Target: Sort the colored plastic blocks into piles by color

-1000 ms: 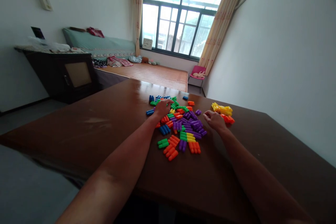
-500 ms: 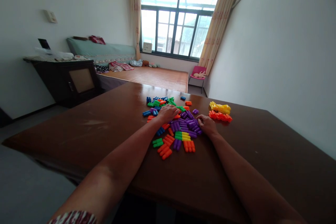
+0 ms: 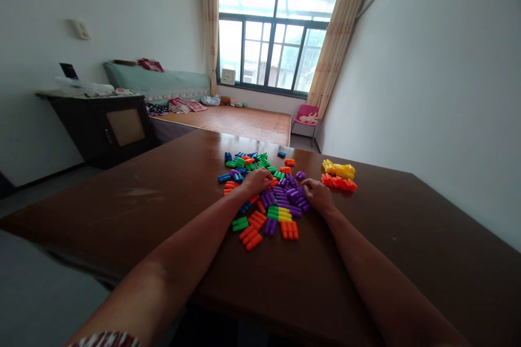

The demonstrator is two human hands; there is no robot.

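My left hand [image 3: 257, 182] reaches into the middle of a spread of plastic capsule-shaped blocks, its fingers curled together. Orange blocks lie right at its fingertips; whether one is pinched there I cannot tell. Beside it sits a heap of purple blocks [image 3: 287, 195]. On the heap's right edge rests my right hand [image 3: 318, 194], fingers bent and a little apart, with nothing visible in them. Closer to me lie a joined green and yellow block [image 3: 279, 213], orange blocks [image 3: 289, 230] and a green block [image 3: 240, 224].
Blue and green blocks [image 3: 260, 161] are scattered behind my left hand. To the right, yellow blocks [image 3: 338, 169] and orange-red blocks [image 3: 339, 182] stand in two rows on the brown table [image 3: 163, 195]. Beyond are a bed [image 3: 244, 122] and a pink chair [image 3: 306, 114].
My left hand has drawn slightly toward me and its fingers have curled in. My right hand barely shifts at the purple heap. The whole view has tilted slightly.
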